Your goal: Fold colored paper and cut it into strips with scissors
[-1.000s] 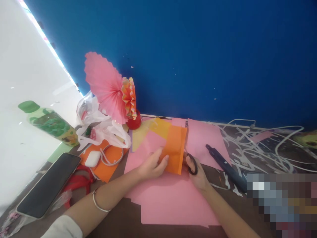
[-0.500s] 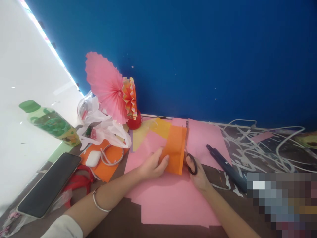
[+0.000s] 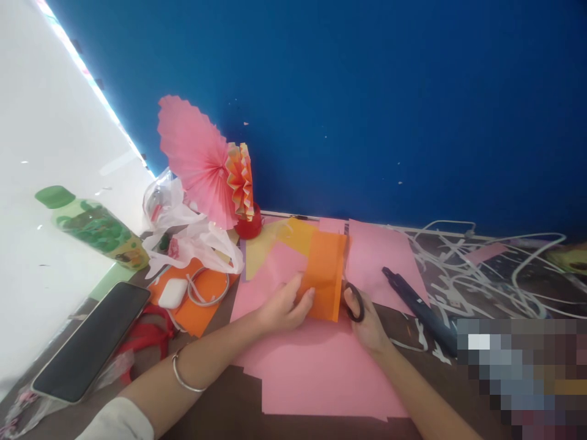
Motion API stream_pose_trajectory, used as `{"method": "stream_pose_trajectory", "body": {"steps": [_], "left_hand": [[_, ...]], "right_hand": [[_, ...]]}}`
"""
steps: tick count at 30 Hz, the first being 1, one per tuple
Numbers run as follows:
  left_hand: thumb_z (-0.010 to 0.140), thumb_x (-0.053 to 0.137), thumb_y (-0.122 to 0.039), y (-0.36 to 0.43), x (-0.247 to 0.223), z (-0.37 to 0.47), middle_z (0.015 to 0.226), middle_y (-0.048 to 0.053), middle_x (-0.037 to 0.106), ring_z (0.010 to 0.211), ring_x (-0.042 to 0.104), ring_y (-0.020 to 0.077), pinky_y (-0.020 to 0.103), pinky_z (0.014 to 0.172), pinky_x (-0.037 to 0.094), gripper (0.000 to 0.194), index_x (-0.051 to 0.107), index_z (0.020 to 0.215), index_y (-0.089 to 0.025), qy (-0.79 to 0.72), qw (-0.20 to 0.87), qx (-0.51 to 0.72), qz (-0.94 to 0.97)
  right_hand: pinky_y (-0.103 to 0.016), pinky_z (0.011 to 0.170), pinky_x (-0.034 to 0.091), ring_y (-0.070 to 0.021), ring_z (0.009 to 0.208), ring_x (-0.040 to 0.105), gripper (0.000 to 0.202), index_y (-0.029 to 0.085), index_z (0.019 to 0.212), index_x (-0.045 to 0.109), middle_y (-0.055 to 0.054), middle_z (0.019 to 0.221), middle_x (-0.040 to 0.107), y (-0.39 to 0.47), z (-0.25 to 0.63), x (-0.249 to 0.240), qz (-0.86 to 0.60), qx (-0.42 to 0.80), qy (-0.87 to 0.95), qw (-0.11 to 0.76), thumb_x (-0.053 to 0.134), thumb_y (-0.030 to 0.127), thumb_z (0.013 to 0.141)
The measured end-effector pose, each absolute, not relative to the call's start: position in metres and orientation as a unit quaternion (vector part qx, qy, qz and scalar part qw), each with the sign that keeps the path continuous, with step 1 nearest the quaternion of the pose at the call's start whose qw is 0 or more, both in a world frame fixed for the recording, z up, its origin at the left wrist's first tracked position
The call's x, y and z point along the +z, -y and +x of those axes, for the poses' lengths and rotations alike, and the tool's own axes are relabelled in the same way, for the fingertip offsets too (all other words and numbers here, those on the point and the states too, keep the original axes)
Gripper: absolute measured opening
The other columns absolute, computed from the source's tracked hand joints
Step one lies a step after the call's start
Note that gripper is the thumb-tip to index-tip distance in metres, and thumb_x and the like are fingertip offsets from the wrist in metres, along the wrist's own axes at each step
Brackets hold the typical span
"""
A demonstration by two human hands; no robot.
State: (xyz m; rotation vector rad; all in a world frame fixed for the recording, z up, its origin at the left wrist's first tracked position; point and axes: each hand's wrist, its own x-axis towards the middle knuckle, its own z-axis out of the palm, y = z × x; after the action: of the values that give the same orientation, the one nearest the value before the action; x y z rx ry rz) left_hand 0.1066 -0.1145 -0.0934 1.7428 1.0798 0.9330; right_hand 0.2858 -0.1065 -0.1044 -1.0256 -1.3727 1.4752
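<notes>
The orange paper (image 3: pixel 324 275) is over the pink paper (image 3: pixel 334 382), its near left part pinched by the left hand (image 3: pixel 287 304), while the right hand (image 3: pixel 370 327) grips the scissors (image 3: pixel 356 304) at its right edge; a bend or a slipping pinch could send the blades crooked, and a dipping blade could nick the sheet beneath. Farther left, a reddish item (image 3: pixel 173 248) shows among the folds of the plastic bag (image 3: pixel 215 247), and the capped bottle (image 3: pixel 98 229) looks green, whether from contents or printing I cannot tell.
</notes>
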Motion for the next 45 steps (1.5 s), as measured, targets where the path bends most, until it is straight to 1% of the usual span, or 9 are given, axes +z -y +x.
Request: {"method": "stream_pose_trajectory", "body": {"steps": [4, 8, 16, 19, 24, 32, 37, 42, 45], "left_hand": [[0.089, 0.034, -0.03, 0.1158, -0.0925, 0.1072, 0.098, 0.007, 0.061, 0.088, 0.058, 0.017, 0.03, 0.079, 0.046, 0.023, 0.043, 0.107, -0.017, -0.432, 0.429, 0.367, 0.703], [0.09, 0.034, -0.032, 0.1157, -0.0948, 0.1078, 0.096, 0.007, 0.061, 0.088, 0.058, 0.0173, 0.031, 0.078, 0.046, 0.025, 0.042, 0.109, -0.017, -0.434, 0.429, 0.36, 0.706], [0.089, 0.035, -0.036, 0.1156, -0.0969, 0.1065, 0.088, 0.005, 0.062, 0.082, 0.059, 0.0168, 0.03, 0.074, 0.047, 0.027, 0.042, 0.108, -0.018, -0.452, 0.412, 0.329, 0.719], [0.089, 0.035, -0.037, 0.1157, -0.0962, 0.106, 0.084, 0.005, 0.061, 0.08, 0.059, 0.017, 0.029, 0.072, 0.048, 0.028, 0.042, 0.108, -0.017, -0.456, 0.411, 0.322, 0.721], [0.089, 0.035, -0.037, 0.1159, -0.0954, 0.1063, 0.078, 0.004, 0.061, 0.077, 0.06, 0.0167, 0.029, 0.072, 0.048, 0.029, 0.043, 0.11, -0.017, -0.455, 0.41, 0.32, 0.722], [0.089, 0.034, -0.036, 0.1158, -0.0959, 0.1065, 0.082, 0.005, 0.062, 0.079, 0.06, 0.0173, 0.032, 0.076, 0.047, 0.03, 0.043, 0.111, -0.017, -0.451, 0.413, 0.322, 0.723], [0.089, 0.035, -0.036, 0.1159, -0.0958, 0.1067, 0.088, 0.006, 0.062, 0.082, 0.06, 0.0179, 0.032, 0.077, 0.048, 0.03, 0.042, 0.112, -0.017, -0.451, 0.409, 0.326, 0.723], [0.089, 0.036, -0.036, 0.1162, -0.0948, 0.1066, 0.083, 0.005, 0.062, 0.079, 0.06, 0.0177, 0.031, 0.074, 0.048, 0.03, 0.042, 0.112, -0.017, -0.455, 0.409, 0.323, 0.722], [0.089, 0.036, -0.034, 0.1161, -0.0942, 0.1066, 0.083, 0.005, 0.063, 0.08, 0.06, 0.0176, 0.031, 0.075, 0.047, 0.03, 0.042, 0.113, -0.017, -0.455, 0.408, 0.321, 0.724]], "right_hand": [[-0.037, 0.087, 0.046, -0.0265, 0.104, 0.055, 0.038, 0.024, 0.115, 0.055, -0.004, 0.111, 0.063, 0.1071, 0.2858, -0.1056, -0.404, 0.592, 0.546, 0.434, 0.041, 0.046, 0.087], [-0.036, 0.085, 0.047, -0.0269, 0.105, 0.055, 0.04, 0.024, 0.116, 0.054, -0.004, 0.112, 0.062, 0.1081, 0.2856, -0.1061, -0.406, 0.594, 0.538, 0.439, 0.042, 0.047, 0.086], [-0.038, 0.081, 0.05, -0.0283, 0.099, 0.059, 0.045, 0.021, 0.117, 0.054, -0.007, 0.109, 0.064, 0.1098, 0.2849, -0.1037, -0.434, 0.597, 0.524, 0.425, 0.042, 0.051, 0.085], [-0.037, 0.083, 0.049, -0.0278, 0.1, 0.058, 0.044, 0.021, 0.116, 0.055, -0.007, 0.109, 0.064, 0.1096, 0.2857, -0.1046, -0.438, 0.592, 0.528, 0.423, 0.043, 0.05, 0.084], [-0.036, 0.084, 0.048, -0.027, 0.1, 0.058, 0.043, 0.021, 0.115, 0.055, -0.006, 0.108, 0.064, 0.1091, 0.286, -0.1052, -0.44, 0.593, 0.53, 0.418, 0.043, 0.05, 0.085], [-0.038, 0.083, 0.049, -0.0282, 0.104, 0.056, 0.049, 0.018, 0.116, 0.054, -0.008, 0.105, 0.065, 0.1098, 0.2822, -0.0987, -0.46, 0.564, 0.552, 0.407, 0.041, 0.053, 0.084], [-0.039, 0.083, 0.048, -0.0291, 0.102, 0.057, 0.049, 0.018, 0.116, 0.055, -0.008, 0.102, 0.066, 0.1092, 0.2832, -0.0991, -0.466, 0.554, 0.556, 0.409, 0.042, 0.053, 0.083], [-0.039, 0.081, 0.049, -0.0298, 0.098, 0.058, 0.049, 0.019, 0.111, 0.058, -0.008, 0.099, 0.067, 0.1087, 0.2834, -0.0986, -0.469, 0.547, 0.563, 0.405, 0.044, 0.055, 0.082], [-0.039, 0.08, 0.049, -0.0302, 0.096, 0.059, 0.05, 0.018, 0.11, 0.058, -0.008, 0.096, 0.068, 0.1086, 0.2834, -0.099, -0.475, 0.547, 0.559, 0.405, 0.045, 0.056, 0.081]]}}
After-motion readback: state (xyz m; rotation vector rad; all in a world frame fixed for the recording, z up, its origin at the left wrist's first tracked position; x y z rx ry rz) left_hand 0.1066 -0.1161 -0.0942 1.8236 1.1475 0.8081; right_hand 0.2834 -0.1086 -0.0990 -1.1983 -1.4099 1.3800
